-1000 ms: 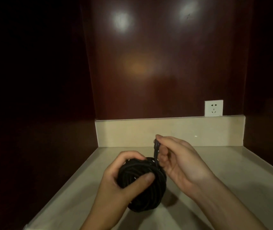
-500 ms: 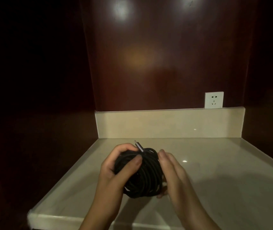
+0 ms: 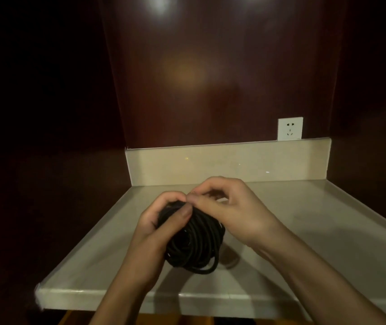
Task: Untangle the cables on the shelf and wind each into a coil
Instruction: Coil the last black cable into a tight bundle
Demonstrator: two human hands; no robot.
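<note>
Two hands hold a wound black cable above a pale stone shelf.

The left hand (image 3: 161,221) grips the black cable coil (image 3: 194,240) from its left side, thumb laid over the top strands and fingers curled round the far edge. The right hand (image 3: 231,207) arches over the coil's upper right, fingertips (image 3: 193,199) bunched together and pinching at the top of the winding, just beside the left thumb; what they pinch is too small to make out. The coil hangs near the middle of the shelf (image 3: 304,231), above its own shadow. A white wall socket (image 3: 290,128) sits on the dark back panel, far right, just above the pale upstand (image 3: 234,164).
</note>
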